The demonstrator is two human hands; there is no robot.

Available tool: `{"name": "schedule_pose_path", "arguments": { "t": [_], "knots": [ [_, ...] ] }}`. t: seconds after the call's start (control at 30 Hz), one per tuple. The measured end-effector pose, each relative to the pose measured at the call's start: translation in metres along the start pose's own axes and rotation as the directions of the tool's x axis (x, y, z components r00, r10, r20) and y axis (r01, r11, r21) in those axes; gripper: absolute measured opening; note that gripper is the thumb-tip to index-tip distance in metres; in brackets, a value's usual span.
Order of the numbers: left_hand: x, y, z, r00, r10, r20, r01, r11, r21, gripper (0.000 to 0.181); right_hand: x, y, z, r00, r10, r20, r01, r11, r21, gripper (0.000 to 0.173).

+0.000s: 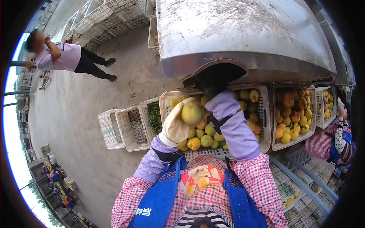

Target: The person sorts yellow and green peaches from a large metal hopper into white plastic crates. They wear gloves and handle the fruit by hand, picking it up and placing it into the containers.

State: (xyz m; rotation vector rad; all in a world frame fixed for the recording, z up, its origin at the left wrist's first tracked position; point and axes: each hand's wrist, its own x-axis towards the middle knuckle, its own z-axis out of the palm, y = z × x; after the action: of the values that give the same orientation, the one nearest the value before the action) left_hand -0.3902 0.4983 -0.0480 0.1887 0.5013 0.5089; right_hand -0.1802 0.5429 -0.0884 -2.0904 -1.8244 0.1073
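Note:
My left hand [175, 122], in a cream-coloured glove, holds a yellow-green peach [191, 113] above a white plastic crate [266, 119]. Green, yellow and reddish peaches [210, 129] partly fill this crate, which stands just in front of my body. Reaching forward over the crate, my right forearm ends in a lilac sleeve cover [238, 134]. My right hand is out of sight, hidden at the dark opening [225, 74] in the side of a metal machine. What that hand holds or touches cannot be seen.
The metal machine housing [233, 31] spans the far side. Another peach crate [293, 116] stands to the right, near a co-worker [330, 139]. At left are a crate with green leaves [154, 116] and two pale crates [132, 128]. A person [68, 57] stands beyond; stacked crates [114, 17] are behind.

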Motion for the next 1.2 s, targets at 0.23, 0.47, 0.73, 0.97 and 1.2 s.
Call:
{"name": "schedule_pose_path", "arguments": {
  "t": [0.23, 0.47, 0.73, 0.97, 1.2],
  "knots": [
    [0.007, -0.009, 0.022, 0.998, 0.059, -0.024, -0.057, 0.996, 0.071, 0.051, -0.098, -0.039, -0.082, 0.966, -0.063, -0.251, 0.144, 0.937, 0.32, 0.108],
    [0.013, -0.024, 0.03, 0.965, 0.26, 0.037, -0.258, 0.908, 0.329, 0.055, -0.104, -0.036, -0.046, 0.954, 0.218, -0.205, -0.135, 0.925, 0.355, 0.099],
    [0.001, -0.035, -0.026, 0.961, 0.12, -0.248, -0.034, 0.946, 0.323, 0.069, 0.004, -0.006, -0.015, 0.93, 0.362, 0.061, -0.318, 0.712, 0.625, 0.076],
    [0.051, -0.058, -0.062, 0.957, 0.285, -0.058, 0.023, 0.125, 0.992, 0.06, -0.108, 0.057, -0.069, 0.976, 0.198, -0.094, -0.123, 0.851, 0.511, 0.072],
    [0.132, -0.116, -0.122, 0.949, 0.096, 0.3, -0.028, -0.923, 0.384, 0.069, -0.233, 0.129, 0.052, 0.87, 0.461, 0.178, -0.443, 0.887, -0.132, 0.048]
  ]
}}
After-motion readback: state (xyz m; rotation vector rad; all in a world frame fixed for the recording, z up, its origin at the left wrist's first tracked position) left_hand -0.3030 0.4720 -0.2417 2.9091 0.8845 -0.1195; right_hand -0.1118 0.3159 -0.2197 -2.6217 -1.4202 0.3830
